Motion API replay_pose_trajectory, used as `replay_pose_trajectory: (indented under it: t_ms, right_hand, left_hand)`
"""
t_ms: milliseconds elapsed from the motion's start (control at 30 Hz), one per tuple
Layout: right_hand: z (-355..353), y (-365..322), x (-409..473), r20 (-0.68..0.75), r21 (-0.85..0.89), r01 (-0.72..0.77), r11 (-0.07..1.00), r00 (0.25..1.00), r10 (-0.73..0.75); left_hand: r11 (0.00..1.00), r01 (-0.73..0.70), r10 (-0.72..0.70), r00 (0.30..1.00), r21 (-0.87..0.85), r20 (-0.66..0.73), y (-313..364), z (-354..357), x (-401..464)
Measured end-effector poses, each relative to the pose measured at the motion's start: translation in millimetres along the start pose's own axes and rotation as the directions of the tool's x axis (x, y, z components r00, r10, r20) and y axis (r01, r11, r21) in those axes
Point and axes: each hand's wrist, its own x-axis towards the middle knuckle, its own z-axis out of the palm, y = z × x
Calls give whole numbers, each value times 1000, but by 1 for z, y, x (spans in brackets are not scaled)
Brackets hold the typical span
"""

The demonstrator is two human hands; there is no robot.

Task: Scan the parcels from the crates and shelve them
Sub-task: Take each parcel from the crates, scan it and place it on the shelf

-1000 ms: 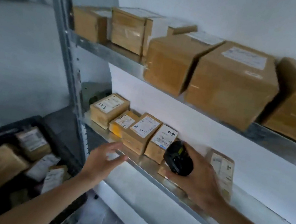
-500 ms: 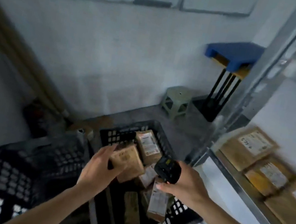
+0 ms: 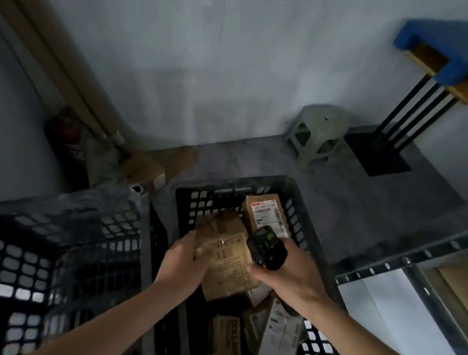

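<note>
My left hand grips a brown cardboard parcel by its left side, lifted above the right black crate. My right hand holds a black handheld scanner right beside the parcel's upper right corner. Several more brown parcels lie in that crate, one with a white label at the back and others at the front.
A second black lattice crate stands at the left. A metal shelf frame rises at the right with a box on it. A small green stool, a blue-topped stand and cardboard scraps sit by the wall.
I have turned from the shelf down to the crates. My left hand took hold of a parcel and raised it, and my right hand brought the scanner up to it.
</note>
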Motion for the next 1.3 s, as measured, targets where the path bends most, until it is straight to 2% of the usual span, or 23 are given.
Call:
replay_pose_trajectory:
  t_ms: [133,233,333,567,700,800,1067,1167,1300]
  right_hand:
    - [2,-2,38,36,67,-14,998,999,12]
    - [5,-4,57,121,122,-37,992,992,22]
    - [7,0,63,211,141,-57,988,977,26]
    - [-15,8,49,202,271,-206,940,967,153]
    - [-27,10,25,215,315,-204,927,967,139]
    - [-27,11,2,220,305,-207,929,965,143]
    - [-23,0,-70,122,383,-182,905,982,146]
    - [-19,-8,-100,77,419,-164,893,986,145]
    - [-12,-17,-139,25,446,-134,885,990,137]
  left_hand:
    - [971,195,-199,980,-139,-19,10,14,26]
    - [932,277,-295,955,-234,-43,7,21,41]
    - [900,312,-342,939,-306,-48,4,29,45]
    - [859,317,-369,928,-403,-56,24,35,21]
    - [893,250,-306,947,-375,-98,27,39,2]
    - [881,219,-276,958,-418,-80,28,38,-15]
    - [890,50,-56,998,-453,0,21,11,-79]
    - [904,31,-10,999,-427,52,12,-2,-110]
    - [903,-20,46,998,-430,50,6,-18,-142]
